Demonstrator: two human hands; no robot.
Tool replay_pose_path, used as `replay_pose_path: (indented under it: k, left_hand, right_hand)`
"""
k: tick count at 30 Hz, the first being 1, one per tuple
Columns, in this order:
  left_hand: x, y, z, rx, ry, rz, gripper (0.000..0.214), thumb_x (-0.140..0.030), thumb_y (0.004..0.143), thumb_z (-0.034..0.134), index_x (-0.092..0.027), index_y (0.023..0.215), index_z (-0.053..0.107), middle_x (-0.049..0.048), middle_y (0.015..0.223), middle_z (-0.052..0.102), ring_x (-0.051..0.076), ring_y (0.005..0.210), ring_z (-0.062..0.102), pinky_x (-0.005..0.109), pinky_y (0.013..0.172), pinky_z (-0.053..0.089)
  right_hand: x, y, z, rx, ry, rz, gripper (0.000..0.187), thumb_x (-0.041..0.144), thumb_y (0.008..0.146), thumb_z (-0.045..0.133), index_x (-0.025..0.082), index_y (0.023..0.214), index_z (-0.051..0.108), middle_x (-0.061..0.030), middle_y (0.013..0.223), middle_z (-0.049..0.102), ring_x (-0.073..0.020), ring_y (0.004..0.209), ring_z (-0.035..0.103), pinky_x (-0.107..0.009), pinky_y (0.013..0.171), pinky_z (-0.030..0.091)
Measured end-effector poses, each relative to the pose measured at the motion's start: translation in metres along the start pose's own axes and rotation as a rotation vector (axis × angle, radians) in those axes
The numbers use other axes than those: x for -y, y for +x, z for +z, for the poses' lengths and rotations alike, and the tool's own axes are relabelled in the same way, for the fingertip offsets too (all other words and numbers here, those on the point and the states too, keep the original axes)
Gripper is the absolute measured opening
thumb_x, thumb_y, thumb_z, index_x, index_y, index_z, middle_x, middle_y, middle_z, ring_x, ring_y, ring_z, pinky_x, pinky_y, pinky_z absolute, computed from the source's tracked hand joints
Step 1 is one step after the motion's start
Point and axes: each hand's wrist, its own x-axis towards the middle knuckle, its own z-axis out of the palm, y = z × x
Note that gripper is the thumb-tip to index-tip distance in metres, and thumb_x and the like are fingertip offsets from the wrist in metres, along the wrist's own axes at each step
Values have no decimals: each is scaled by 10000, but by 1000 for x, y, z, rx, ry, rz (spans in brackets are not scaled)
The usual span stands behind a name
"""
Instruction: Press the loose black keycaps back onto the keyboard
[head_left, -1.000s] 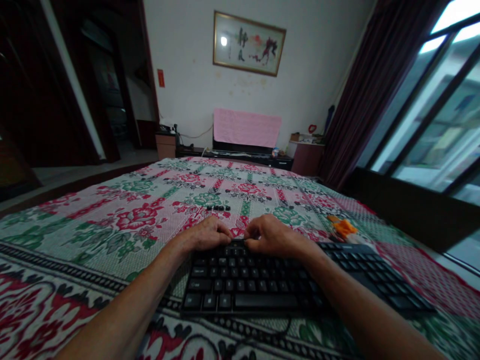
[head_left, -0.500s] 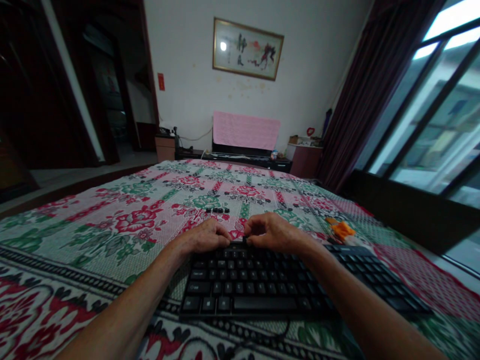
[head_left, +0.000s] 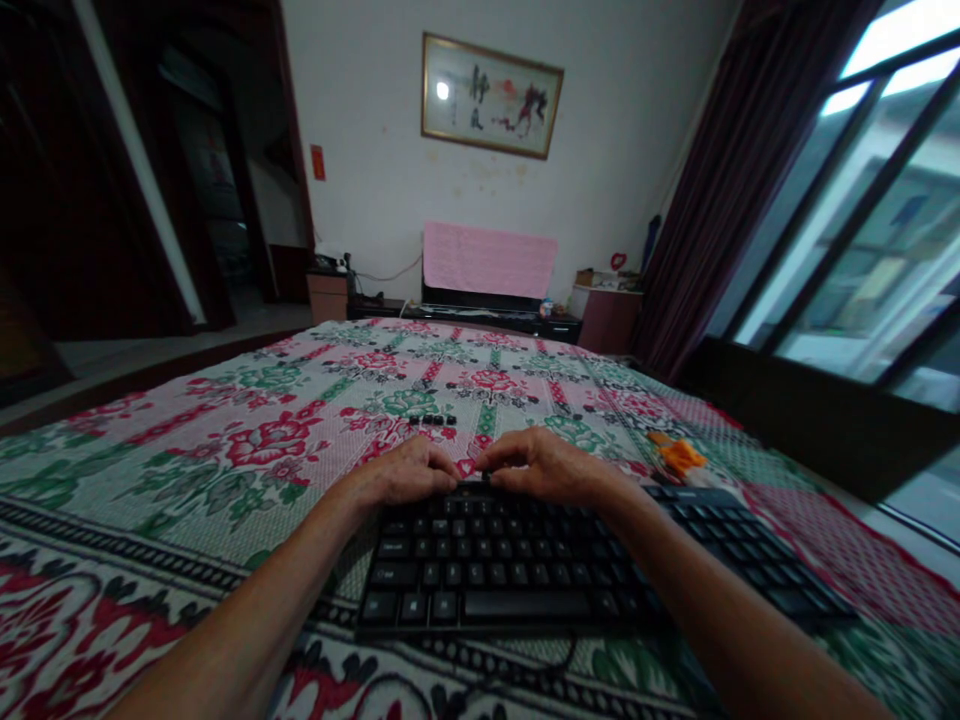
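A black computer keyboard (head_left: 525,605) lies on the patterned bedspread in front of me. At its far edge, on the upper left, my left hand (head_left: 414,470) is closed, thumb and curled fingertips against the rim. Just to the right, my right hand (head_left: 546,465) bends over the top row of keys, index finger and thumb closing around a small black keycap (head_left: 486,478). The fingers hide much of that keycap and part of the top row. Beyond the hands, several loose black keycaps (head_left: 433,420) sit in a short row on the cloth.
The floral bedspread (head_left: 247,510) stretches toward the far wall. An orange crumpled item (head_left: 681,456) lies behind the keyboard's right part. A low cabinet (head_left: 559,328) and a pink cloth (head_left: 489,260) are at the wall. A window (head_left: 885,220) is on the right.
My right index finger has come down and closer to the thumb at the keycap. My left hand stays at the keyboard's edge. The whole view has shifted slightly.
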Motion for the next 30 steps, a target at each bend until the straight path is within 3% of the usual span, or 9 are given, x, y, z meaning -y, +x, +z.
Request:
replay_pose_path:
  k: [8, 22, 26, 30]
  left_hand:
    - [-4, -2, 0, 27, -19, -34, 249, -293, 610, 451, -133, 696, 621, -34, 510, 478, 60, 444, 357, 183, 417, 248]
    - [0, 1, 0, 19, 5, -12, 248, -282, 614, 443, -136, 711, 620, -35, 520, 481, 63, 458, 365, 179, 431, 259]
    - [0, 1, 0, 23, 11, -14, 243, -284, 616, 441, -131, 692, 613, -34, 514, 472, 61, 456, 354, 179, 432, 251]
    - [0, 2, 0, 31, -10, -10, 231, -281, 611, 444, -129, 671, 607, -39, 495, 449, 57, 442, 333, 179, 425, 238]
  right_hand:
    - [-10, 0, -1, -94, 61, 95, 190, 135, 655, 449, 153, 792, 579, 4, 723, 588, -104, 653, 507, -208, 616, 378]
    - [-11, 0, 0, -15, 191, 23, 214, 154, 679, 413, 163, 825, 569, 24, 695, 550, -82, 602, 454, -191, 563, 348]
    - [-13, 1, 1, 10, 144, 36, 256, 147, 675, 407, 179, 862, 578, 27, 691, 546, -79, 579, 438, -186, 538, 337]
    - [-12, 2, 1, -50, 15, 44, 277, 138, 664, 414, 188, 861, 603, 13, 699, 539, -91, 612, 441, -188, 543, 340]
